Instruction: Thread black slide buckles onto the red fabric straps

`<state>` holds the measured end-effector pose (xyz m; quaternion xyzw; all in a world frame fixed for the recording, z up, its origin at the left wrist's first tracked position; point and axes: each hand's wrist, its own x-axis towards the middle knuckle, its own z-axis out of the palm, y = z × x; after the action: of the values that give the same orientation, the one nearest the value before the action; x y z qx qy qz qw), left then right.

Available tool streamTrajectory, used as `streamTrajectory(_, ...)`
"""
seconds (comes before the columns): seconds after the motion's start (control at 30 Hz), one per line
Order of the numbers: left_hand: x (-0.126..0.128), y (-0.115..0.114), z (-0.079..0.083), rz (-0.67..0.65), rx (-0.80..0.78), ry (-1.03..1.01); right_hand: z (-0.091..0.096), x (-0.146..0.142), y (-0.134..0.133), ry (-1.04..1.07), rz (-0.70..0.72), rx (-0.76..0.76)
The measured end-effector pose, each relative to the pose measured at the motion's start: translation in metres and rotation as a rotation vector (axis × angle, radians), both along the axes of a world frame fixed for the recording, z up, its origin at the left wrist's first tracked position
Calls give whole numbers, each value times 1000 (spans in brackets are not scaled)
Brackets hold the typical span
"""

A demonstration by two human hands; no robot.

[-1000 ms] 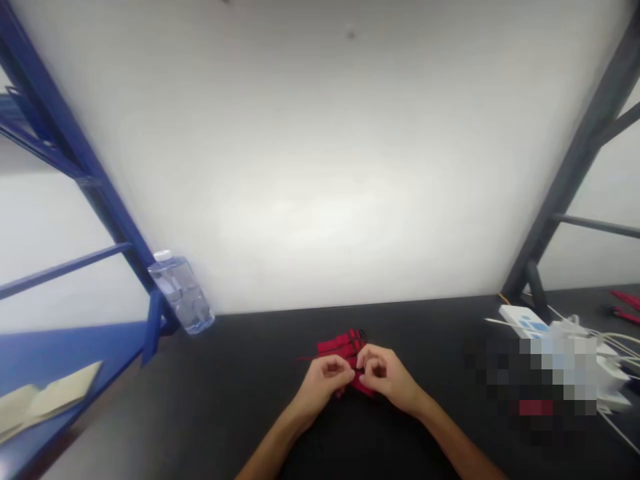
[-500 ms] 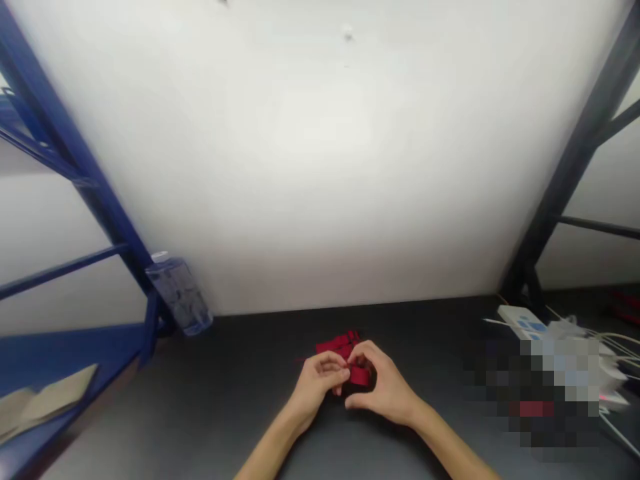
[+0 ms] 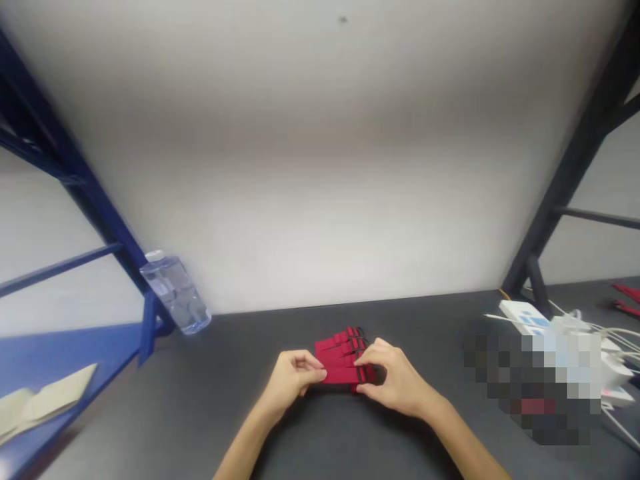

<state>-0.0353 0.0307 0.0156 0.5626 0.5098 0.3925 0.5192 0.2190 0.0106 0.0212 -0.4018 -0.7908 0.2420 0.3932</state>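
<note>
Head view looks down on a dark worktop (image 3: 200, 400). The left hand (image 3: 293, 377) pinches one end of a red strip (image 3: 340, 375) and the right hand (image 3: 400, 383) pinches the other, each grip closed narrow on it (thumb against forefinger). The strip lies low on the worktop, touching a stack of red strips (image 3: 343, 343) just behind it. A water bottle (image 3: 175, 293) is at far left, and a white power strip (image 3: 525, 317) is well apart on the right.
</note>
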Motion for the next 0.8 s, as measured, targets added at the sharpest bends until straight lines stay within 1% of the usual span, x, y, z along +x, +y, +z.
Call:
streamTrajectory(0.2,-8,-6,-7,64,20,153,0,10,3,-109,-30,-9)
streamTrajectory(0.3,-10,-6,-7,59,26,185,1,11,2,-107,-42,-36)
streamTrajectory(0.47,-7,-9,-6,-63,12,145,7,12,0,-3,-37,-45)
streamTrajectory(0.53,-4,-12,-6,-97,26,174,9,16,0,-17,-25,-41)
streamTrajectory(0.7,9,-20,-4,-142,174,344,4,25,5,-97,-47,-38)
streamTrajectory(0.8,15,-23,-1,-189,220,384,-1,27,7,-101,-54,-66)
